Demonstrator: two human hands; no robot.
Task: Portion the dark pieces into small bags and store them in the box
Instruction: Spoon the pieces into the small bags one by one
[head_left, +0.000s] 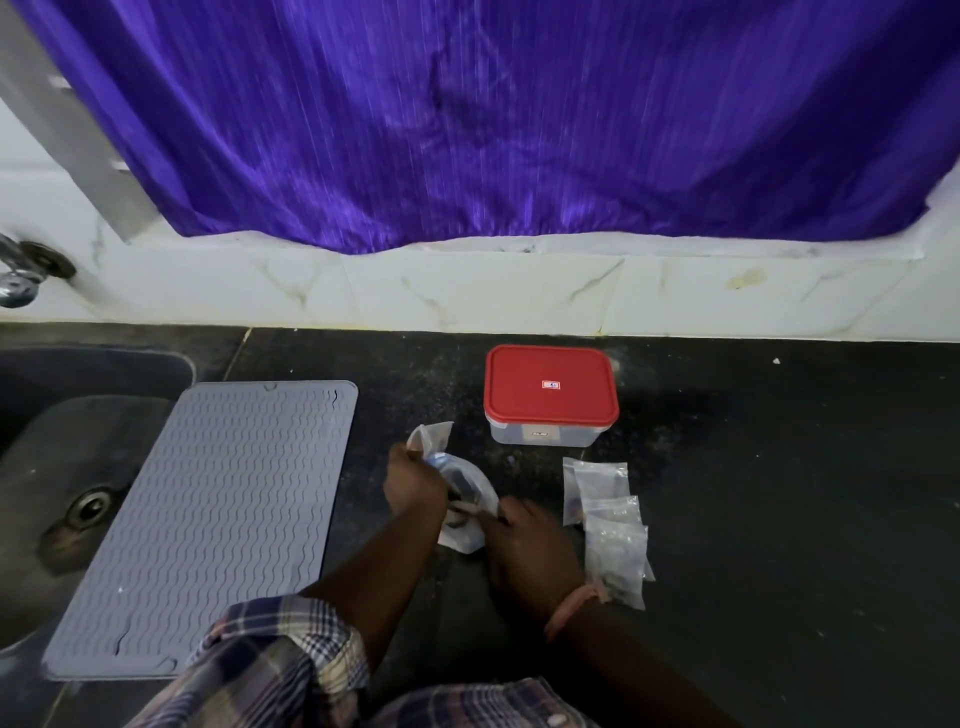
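Note:
A clear plastic bag (465, 499) with dark pieces (460, 512) inside lies on the black counter (779, 493) in front of me. My left hand (413, 483) grips the bag's upper part. My right hand (530, 545) pinches the bag's lower right side. Several small clear bags (608, 525) lie in a loose pile just right of my right hand. A clear box with a red lid (550, 389) stands shut behind the bags, near the wall.
A grey ribbed mat (218, 519) lies left of my hands, partly over a dark sink (62, 467) with a drain. A tap (21, 270) sticks out at the far left. A purple curtain (493, 119) hangs above the white tiled wall.

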